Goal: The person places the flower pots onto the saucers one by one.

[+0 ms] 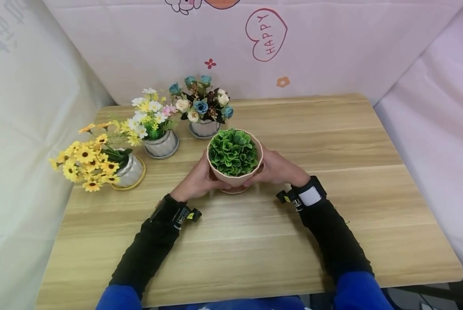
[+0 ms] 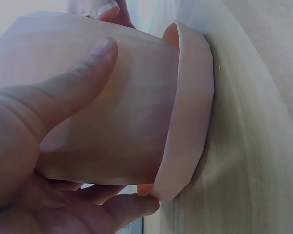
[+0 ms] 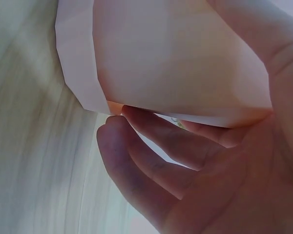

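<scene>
A pink flowerpot (image 1: 231, 178) with a round green leafy plant (image 1: 233, 153) is near the middle of the table, between both hands. My left hand (image 1: 197, 181) grips its left side, the thumb lying across the front wall. On the opposite side my right hand (image 1: 276, 168) holds the pot, thumb in front and fingers around the far side. Below the pot is a shallow pink saucer (image 2: 193, 107), which seems to rest on the wood. In the left wrist view a fingertip touches the saucer's rim; in the right wrist view fingertips lie by the saucer's edge (image 3: 78, 63).
To the left stand a pot of yellow daisies (image 1: 88, 159), a pot of white and yellow flowers (image 1: 153, 118) and a pot of blue and cream roses (image 1: 202, 103). The wooden table (image 1: 332, 142) reaches back to a printed white cloth (image 1: 332, 47).
</scene>
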Action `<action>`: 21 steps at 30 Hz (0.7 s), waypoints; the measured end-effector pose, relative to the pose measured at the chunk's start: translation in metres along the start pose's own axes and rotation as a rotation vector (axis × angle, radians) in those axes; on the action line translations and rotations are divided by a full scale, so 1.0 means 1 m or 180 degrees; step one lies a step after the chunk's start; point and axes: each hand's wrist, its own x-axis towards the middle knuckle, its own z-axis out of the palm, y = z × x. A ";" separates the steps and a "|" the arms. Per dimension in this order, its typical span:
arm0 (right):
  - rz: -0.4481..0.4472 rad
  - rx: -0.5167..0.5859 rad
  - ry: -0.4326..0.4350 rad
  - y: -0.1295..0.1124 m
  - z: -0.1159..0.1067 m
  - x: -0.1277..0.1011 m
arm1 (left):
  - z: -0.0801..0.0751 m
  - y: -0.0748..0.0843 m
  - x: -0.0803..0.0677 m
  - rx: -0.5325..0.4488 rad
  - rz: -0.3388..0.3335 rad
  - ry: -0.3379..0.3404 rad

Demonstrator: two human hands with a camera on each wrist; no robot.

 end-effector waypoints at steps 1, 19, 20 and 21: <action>0.0009 -0.0003 0.0002 0.000 -0.001 0.000 | 0.000 0.000 0.001 0.0003 0.0007 0.0004; 0.0289 -0.0093 0.0124 0.017 -0.027 -0.003 | 0.007 -0.001 0.039 0.0067 0.0072 -0.0091; 0.0289 -0.0093 0.0137 0.018 -0.029 -0.002 | 0.007 -0.002 0.041 0.0073 0.0072 -0.0102; 0.0285 -0.0082 0.0144 0.020 -0.031 -0.002 | 0.007 -0.002 0.044 0.0063 0.0077 -0.0113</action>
